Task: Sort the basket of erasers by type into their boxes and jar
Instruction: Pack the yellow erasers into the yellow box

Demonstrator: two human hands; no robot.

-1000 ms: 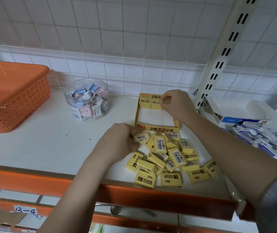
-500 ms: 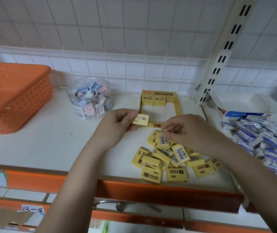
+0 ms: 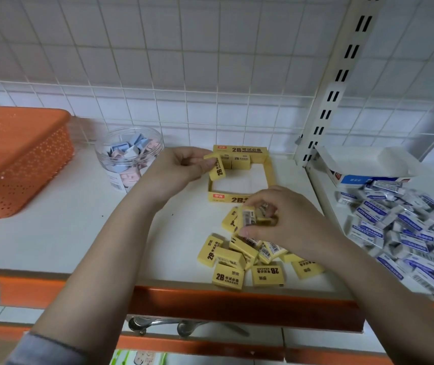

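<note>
A shallow yellow 2B box (image 3: 269, 172) lies on the white shelf with two yellow erasers (image 3: 240, 162) lined up at its far end. My left hand (image 3: 181, 167) holds a yellow 2B eraser (image 3: 217, 168) over the box's left wall. My right hand (image 3: 287, 222) pinches another yellow eraser (image 3: 248, 217) just in front of the box, above a pile of several yellow erasers (image 3: 237, 262) near the shelf's front edge. A clear jar (image 3: 129, 159) of pink and blue erasers stands left of the box.
An orange perforated basket (image 3: 15, 164) sits at the far left. On the right, an open white and blue box (image 3: 363, 169) lies behind a heap of several blue-and-white erasers (image 3: 408, 233). A slotted upright (image 3: 331, 83) rises behind the yellow box. The shelf's orange lip (image 3: 237, 304) runs along the front.
My left hand has carried its yellow eraser from the pile up to the box's left wall. My right hand left the box, came down to the pile and picked up an eraser.
</note>
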